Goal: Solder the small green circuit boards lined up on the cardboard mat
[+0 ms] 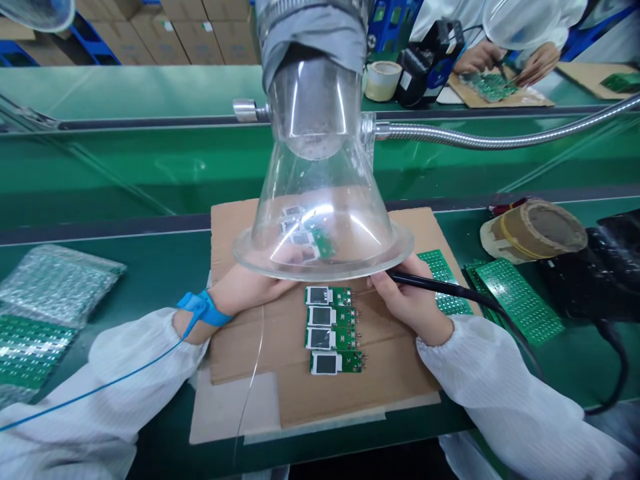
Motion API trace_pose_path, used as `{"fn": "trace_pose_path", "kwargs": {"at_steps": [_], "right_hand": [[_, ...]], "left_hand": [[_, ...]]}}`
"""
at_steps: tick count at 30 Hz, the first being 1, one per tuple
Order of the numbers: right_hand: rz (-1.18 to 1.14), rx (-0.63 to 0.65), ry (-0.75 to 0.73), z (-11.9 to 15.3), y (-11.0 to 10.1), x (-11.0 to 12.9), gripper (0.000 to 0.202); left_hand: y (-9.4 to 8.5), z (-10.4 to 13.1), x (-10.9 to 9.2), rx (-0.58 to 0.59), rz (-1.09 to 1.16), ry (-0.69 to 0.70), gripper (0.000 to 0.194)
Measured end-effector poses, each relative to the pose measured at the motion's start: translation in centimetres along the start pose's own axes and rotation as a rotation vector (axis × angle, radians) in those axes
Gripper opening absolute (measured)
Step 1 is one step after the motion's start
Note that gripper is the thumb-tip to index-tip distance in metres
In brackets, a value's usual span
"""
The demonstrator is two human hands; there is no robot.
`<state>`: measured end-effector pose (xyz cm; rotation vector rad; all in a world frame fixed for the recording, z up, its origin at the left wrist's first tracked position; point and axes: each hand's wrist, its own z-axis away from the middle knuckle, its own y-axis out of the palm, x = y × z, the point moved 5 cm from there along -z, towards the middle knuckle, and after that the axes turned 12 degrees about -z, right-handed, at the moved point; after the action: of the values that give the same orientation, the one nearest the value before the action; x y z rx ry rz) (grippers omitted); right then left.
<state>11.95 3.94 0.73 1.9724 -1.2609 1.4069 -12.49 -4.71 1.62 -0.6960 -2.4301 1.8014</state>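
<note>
My right hand point(407, 293) is closed round the black handle of a soldering iron point(435, 284); its tip is hidden behind the rim of a clear fume hood point(320, 213). My left hand point(265, 280), a blue wrist strap point(203, 310) at its wrist, reaches under the hood with its fingers drawn together. From it a thin solder wire point(255, 367) trails down over the cardboard point(380, 373). Through the hood, blurred, show small green circuit boards with screens point(305, 237), close to my left fingertips. Nearer me, several like boards point(327, 338) lie in a column.
Bubble-wrapped boards point(55, 287) lie at the left. On the right are green board panels point(520, 300), a tape roll point(535, 230) and a black device point(595, 273). A metal gooseneck point(500, 141) crosses behind the hood. Beyond the divider, a co-worker's hands point(537, 63) work on boards.
</note>
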Motion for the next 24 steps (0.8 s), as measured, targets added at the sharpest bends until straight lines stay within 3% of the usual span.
{"fn": "trace_pose_path", "kwargs": {"at_steps": [18,24], "right_hand": [[0.04,0.02,0.016,-0.03,0.1,-0.03,0.016],[0.003,-0.045,0.044,0.32,-0.43,-0.46,0.02]], "left_hand": [[0.68,-0.14,0.3,-0.011,0.032,0.04,0.017],[0.59,0.05,0.33,-0.004,0.026,0.04,0.019]]}}
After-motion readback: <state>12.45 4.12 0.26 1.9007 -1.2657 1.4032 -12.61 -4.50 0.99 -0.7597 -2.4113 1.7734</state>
